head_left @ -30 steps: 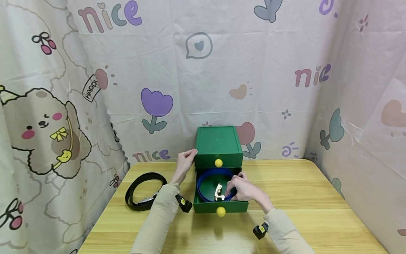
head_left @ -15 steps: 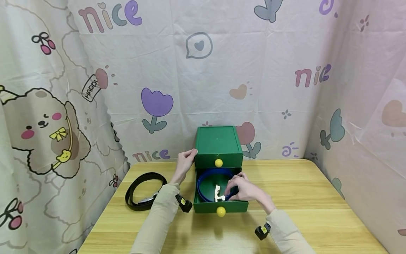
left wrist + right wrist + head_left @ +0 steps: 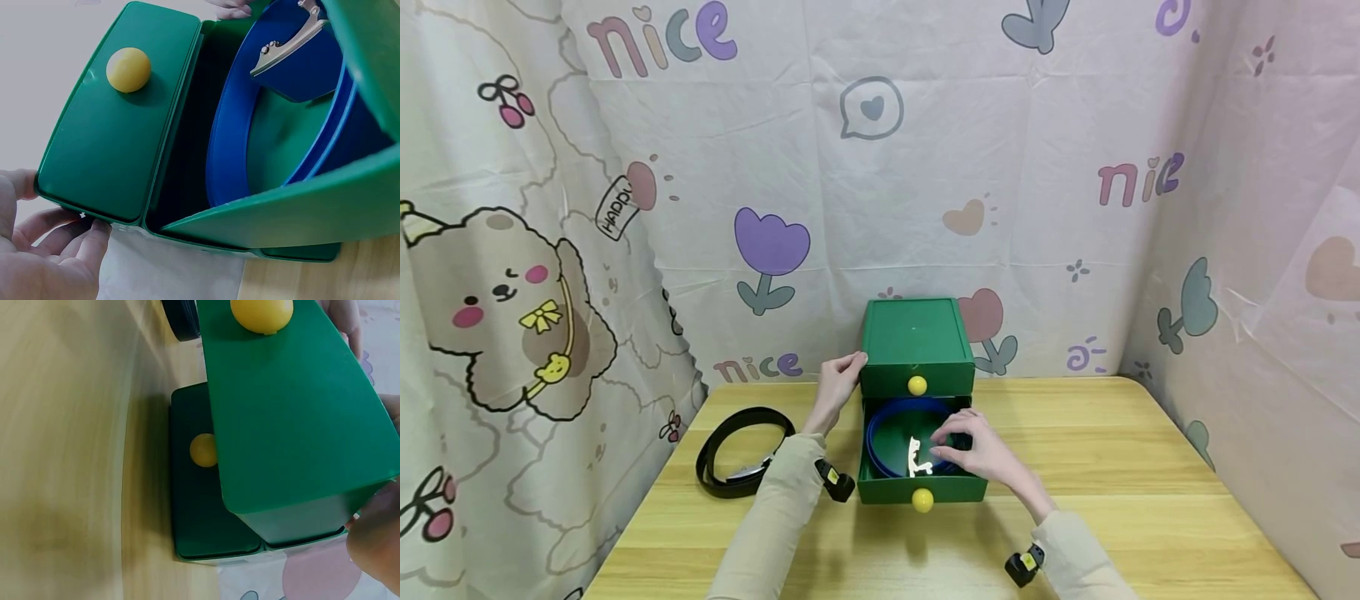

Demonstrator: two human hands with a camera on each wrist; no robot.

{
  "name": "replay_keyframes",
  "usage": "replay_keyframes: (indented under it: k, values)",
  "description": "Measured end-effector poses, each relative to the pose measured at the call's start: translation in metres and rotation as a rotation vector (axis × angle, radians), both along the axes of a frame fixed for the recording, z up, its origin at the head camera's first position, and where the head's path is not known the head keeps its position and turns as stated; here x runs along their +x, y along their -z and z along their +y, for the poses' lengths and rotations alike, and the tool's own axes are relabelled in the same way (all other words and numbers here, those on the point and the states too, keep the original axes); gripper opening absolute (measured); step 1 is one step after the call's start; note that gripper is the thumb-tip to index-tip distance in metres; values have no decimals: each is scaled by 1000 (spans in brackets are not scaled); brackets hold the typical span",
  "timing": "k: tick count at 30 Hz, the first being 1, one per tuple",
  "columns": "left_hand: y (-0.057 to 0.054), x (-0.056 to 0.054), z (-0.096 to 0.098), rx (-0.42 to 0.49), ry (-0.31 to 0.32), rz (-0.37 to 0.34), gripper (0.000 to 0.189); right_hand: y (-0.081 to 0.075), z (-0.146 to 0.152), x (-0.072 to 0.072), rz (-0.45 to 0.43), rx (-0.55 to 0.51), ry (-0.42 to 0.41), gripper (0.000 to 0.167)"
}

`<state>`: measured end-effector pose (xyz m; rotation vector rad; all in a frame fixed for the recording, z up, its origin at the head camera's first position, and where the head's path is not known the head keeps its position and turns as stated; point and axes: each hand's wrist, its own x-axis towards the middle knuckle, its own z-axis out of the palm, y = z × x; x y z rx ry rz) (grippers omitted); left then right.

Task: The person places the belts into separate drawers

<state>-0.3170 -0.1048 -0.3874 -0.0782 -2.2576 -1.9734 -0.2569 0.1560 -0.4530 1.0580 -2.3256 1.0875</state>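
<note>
My left hand (image 3: 832, 392) holds the upper left corner of a green drawer cabinet (image 3: 916, 332), thumb at the top edge and fingers (image 3: 90, 247) against its side. Below the top drawer, another drawer (image 3: 887, 492) is pulled out. A coiled blue belt (image 3: 226, 150) lies inside it, its gold-coloured buckle (image 3: 914, 458) towards the front. Over the drawer's right side hovers my right hand (image 3: 981, 450), thumb and fingers apart, nothing visible between them. Part of that hand (image 3: 378, 537) shows beside the drawer in the right wrist view.
A coiled black belt (image 3: 707, 458) with a silver buckle lies on the wooden table (image 3: 1075, 433) left of the cabinet. A lower drawer (image 3: 203, 506) with a yellow knob sits under the pulled-out one. A patterned cloth (image 3: 917, 167) hangs behind.
My right hand has lifted off the blue belt, and its thumb and fingers have spread. The buckle has tipped slightly to the left. My left hand has stayed put.
</note>
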Motion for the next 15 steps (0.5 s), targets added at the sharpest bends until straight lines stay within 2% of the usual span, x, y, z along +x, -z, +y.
replay_keyframes:
  k: [7,13,15]
  values:
    - [1,0,0,2,10,4,43,4,0,2,-4,-149,35,10]
    - [1,-1,1,-1,4,1,42,1,-2,14,-55,-244,107,11]
    - [1,-1,1,1,0,-2,42,1,-3,18,-43,-269,145,11]
